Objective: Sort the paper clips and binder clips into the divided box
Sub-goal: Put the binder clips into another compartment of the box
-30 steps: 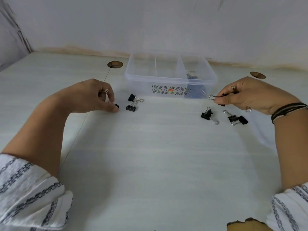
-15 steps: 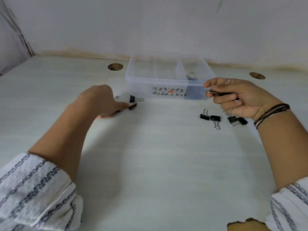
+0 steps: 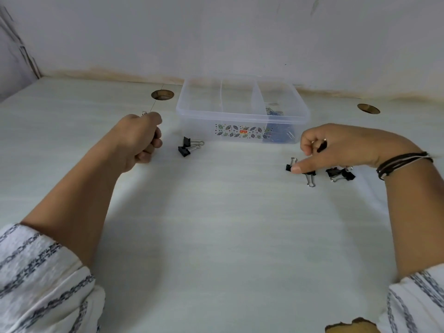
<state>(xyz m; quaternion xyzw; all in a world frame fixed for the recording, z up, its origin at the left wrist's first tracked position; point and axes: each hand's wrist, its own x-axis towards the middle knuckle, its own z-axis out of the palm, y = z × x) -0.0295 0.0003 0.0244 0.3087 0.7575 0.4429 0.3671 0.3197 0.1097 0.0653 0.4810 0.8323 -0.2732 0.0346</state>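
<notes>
A clear divided box point(image 3: 192, 121) stands at the back of the white table, with blue paper clips point(image 3: 276, 113) in its right compartment. My left hand point(image 3: 140, 138) is a closed fist left of the box, and the silver handle of a binder clip point(image 3: 144, 113) sticks out above the knuckles. Two black binder clips point(image 3: 186, 146) lie between that hand and the box. My right hand point(image 3: 348, 145) hovers right of the box with a black binder clip point(image 3: 321, 147) pinched in its fingers. Its thumb tip touches another clip point(image 3: 289, 166) on the table. More binder clips point(image 3: 340, 173) lie under that hand.
Two round cable holes point(image 3: 162, 94) point(image 3: 368, 108) are cut into the table on either side of the box. A white wall runs close behind the box. A brown ragged object point(image 3: 350, 327) shows at the bottom edge.
My left hand lifted a binder clip from the left group and drew back into a fist. My right hand came down from the box's front edge onto the right group of clips.
</notes>
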